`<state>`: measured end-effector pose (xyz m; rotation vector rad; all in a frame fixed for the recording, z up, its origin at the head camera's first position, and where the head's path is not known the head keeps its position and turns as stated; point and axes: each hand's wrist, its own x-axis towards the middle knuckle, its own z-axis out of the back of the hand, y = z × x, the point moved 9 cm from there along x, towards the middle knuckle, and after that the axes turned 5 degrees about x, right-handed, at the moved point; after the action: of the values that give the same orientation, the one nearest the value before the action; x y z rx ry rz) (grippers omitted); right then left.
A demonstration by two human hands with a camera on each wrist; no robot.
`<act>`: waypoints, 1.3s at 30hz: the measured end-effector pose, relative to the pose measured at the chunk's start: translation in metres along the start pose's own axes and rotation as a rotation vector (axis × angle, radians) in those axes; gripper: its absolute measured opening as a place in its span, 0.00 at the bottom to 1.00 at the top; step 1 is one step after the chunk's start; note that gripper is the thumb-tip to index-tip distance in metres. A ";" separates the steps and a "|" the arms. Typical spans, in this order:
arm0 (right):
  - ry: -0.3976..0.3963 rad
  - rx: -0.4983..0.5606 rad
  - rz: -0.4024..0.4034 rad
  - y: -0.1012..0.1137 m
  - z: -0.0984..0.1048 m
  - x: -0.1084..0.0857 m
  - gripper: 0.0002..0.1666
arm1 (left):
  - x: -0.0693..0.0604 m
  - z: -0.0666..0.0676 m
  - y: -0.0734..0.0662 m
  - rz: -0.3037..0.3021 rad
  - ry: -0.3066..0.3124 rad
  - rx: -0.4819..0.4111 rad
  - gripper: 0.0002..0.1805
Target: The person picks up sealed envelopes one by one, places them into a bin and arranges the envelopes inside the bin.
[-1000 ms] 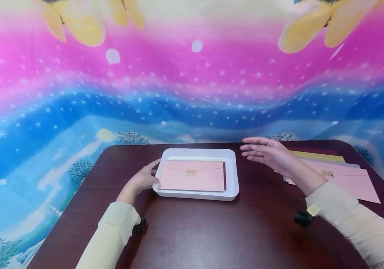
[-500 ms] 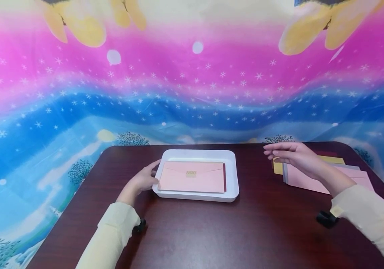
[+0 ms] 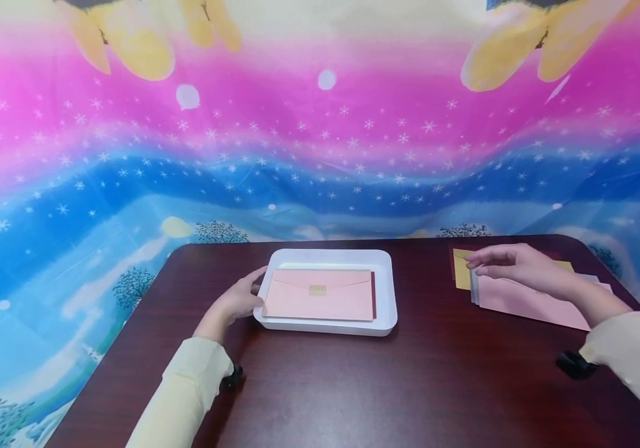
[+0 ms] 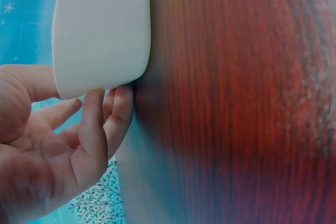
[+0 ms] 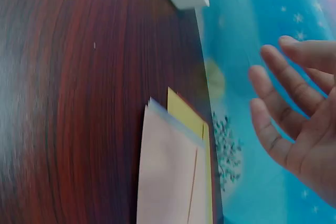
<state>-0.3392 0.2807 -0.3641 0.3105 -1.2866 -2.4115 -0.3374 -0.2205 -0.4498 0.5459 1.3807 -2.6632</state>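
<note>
Partly hiding fanned envelopes (image 3: 521,303) with the right grip (image 3: 524,266), loosely apart.
Pinching the white tray (image 3: 325,327), laid with a flat, gold-stickered pink envelope (image 3: 320,305), in the left grip (image 3: 241,297).

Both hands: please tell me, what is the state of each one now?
Left hand: closed, holding the white rectangular tray by its edge.
Right hand: open, holding nothing, above the pink, grey and yellow paper envelopes.

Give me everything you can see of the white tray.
The white tray is a shallow rectangle with rounded corners and raised walls, plastic by its look. It sits upright on the dark reddish-brown table, its long side running left to right. A pink envelope lies flat inside, over something dark red. The left hand holds the tray's left end.
</note>
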 end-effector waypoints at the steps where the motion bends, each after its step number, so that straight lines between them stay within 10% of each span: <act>1: 0.000 -0.036 -0.014 -0.003 0.003 -0.002 0.24 | 0.000 0.000 0.000 0.001 0.001 0.001 0.53; 39: -0.017 -0.324 -0.122 -0.106 0.063 -0.051 0.29 | 0.002 0.000 -0.010 -0.002 0.011 0.010 0.53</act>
<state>-0.3406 0.4034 -0.4171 0.2815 -0.8844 -2.6781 -0.3420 -0.2147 -0.4433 0.5618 1.3727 -2.6737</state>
